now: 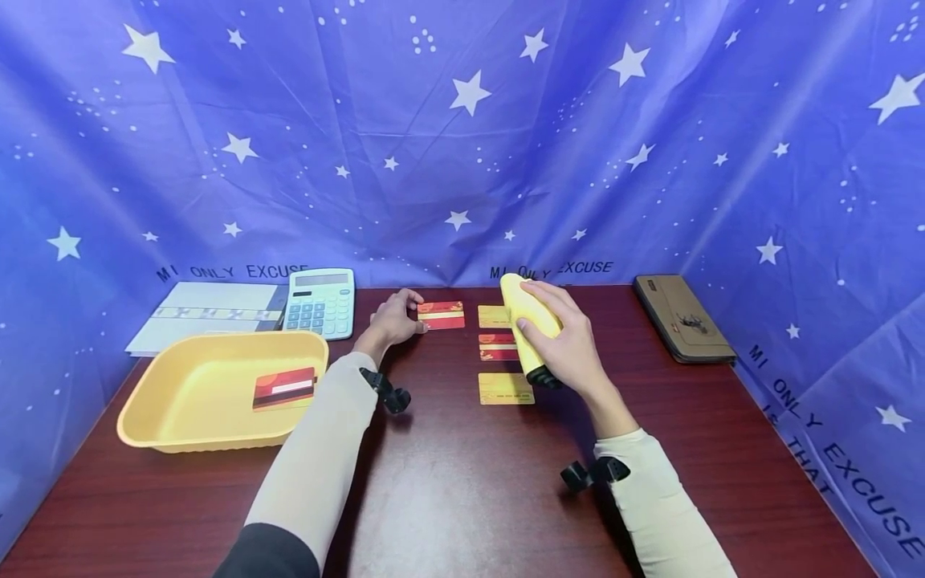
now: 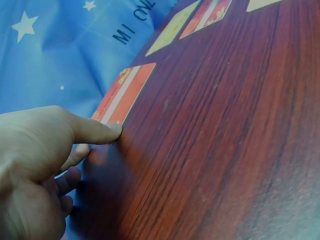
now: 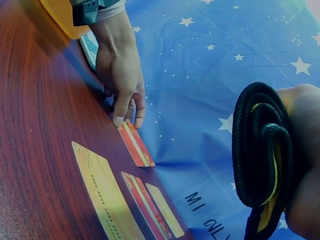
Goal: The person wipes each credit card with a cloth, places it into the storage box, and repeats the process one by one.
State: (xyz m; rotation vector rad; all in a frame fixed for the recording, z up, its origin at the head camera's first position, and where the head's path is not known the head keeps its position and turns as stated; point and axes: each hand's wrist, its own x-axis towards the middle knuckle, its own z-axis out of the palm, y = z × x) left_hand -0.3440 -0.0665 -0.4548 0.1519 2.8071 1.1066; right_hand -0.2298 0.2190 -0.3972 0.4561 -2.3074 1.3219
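Note:
My left hand [image 1: 393, 319] is at the far side of the table, its thumb and fingers pinching the left end of a red bank card [image 1: 442, 315] that lies flat. In the left wrist view the thumb [image 2: 107, 134] meets the card's near corner. My right hand [image 1: 567, 337] grips a folded yellow cloth [image 1: 526, 317] above the table; its rolled black edge [image 3: 260, 145] shows in the right wrist view. Under and beside the cloth lie a yellow card [image 1: 493, 316], another red card [image 1: 497, 348] and a nearer yellow card [image 1: 506, 388], in a column.
At left stands a yellow plastic basin [image 1: 217, 433] with a red card [image 1: 283, 385] inside, overlapping a yellowish one. Behind it are a light blue calculator [image 1: 319, 303] and a white box or book [image 1: 202, 317]. A brown wallet [image 1: 682, 319] lies at right. Starry blue cloth hangs around.

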